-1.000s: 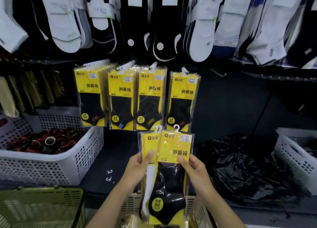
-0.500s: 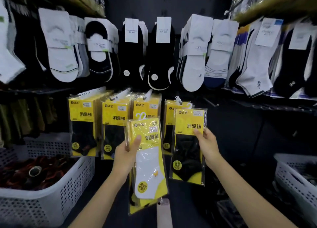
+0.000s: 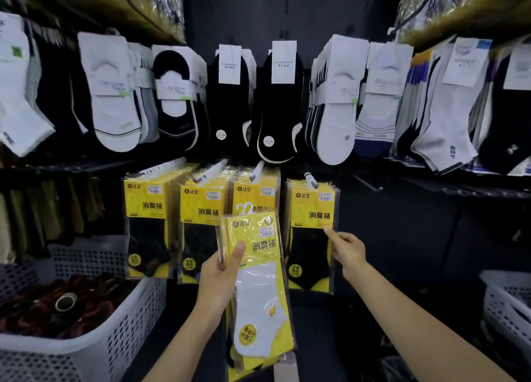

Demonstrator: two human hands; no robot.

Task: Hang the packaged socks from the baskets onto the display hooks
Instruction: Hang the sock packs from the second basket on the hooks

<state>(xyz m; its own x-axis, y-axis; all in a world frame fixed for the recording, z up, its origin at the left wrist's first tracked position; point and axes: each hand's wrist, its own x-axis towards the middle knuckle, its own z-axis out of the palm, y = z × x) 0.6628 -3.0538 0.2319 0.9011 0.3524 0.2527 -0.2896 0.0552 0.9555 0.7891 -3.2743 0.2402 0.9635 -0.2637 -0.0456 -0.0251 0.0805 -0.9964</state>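
The black-sock pack [image 3: 311, 238] now hangs on the rightmost hook [image 3: 311, 179] — before, the right hand [image 3: 346, 249] carried it. Whether it pinches the glossy edge or only touches, I cannot tell. The left hand [image 3: 221, 275] clamps the flat, crinkly yellow white-sock pack [image 3: 260, 289] — low, in front.

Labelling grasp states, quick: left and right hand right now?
Left hand: grips the white-sock pack.
Right hand: fingertips at the hung black-sock pack; pinch or mere touch cannot be told.
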